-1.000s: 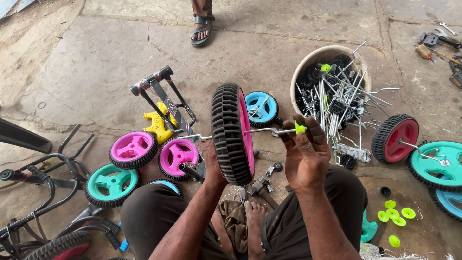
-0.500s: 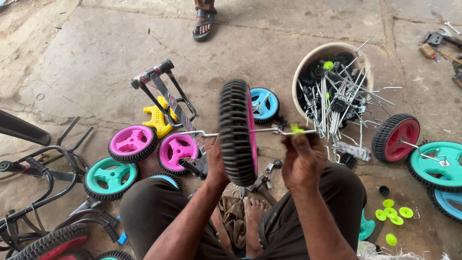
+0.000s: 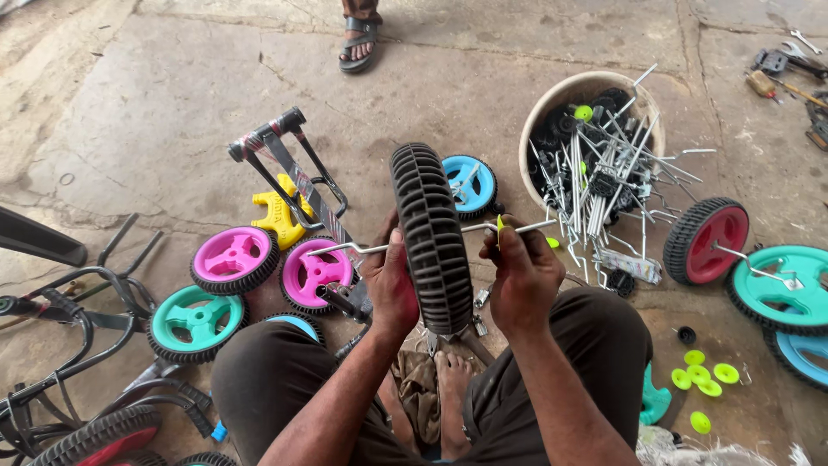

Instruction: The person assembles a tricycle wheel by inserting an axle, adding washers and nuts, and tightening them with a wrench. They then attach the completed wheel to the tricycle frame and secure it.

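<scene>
Here, held upright over the lap: a small black ribbed rubber wheel point(image 3: 431, 237) with a thin bent metal axle rod point(image 3: 362, 248) through its hub. Left hand point(image 3: 390, 280) wrapped around the wheel's left side. Right hand point(image 3: 523, 278) pinched shut on the rod's right end, at a small yellow-green plastic cap point(image 3: 499, 226). Beyond, a cream round bucket point(image 3: 552, 108) bristling with more metal rods; to the left, two pink plastic wheels point(image 3: 274, 263) flat on the concrete floor point(image 3: 155, 112).

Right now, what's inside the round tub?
The tub holds a tangle of bent metal axle rods, black parts and a lime-green cap. The rods cover the bottom, so anything beneath them is hidden.
</scene>
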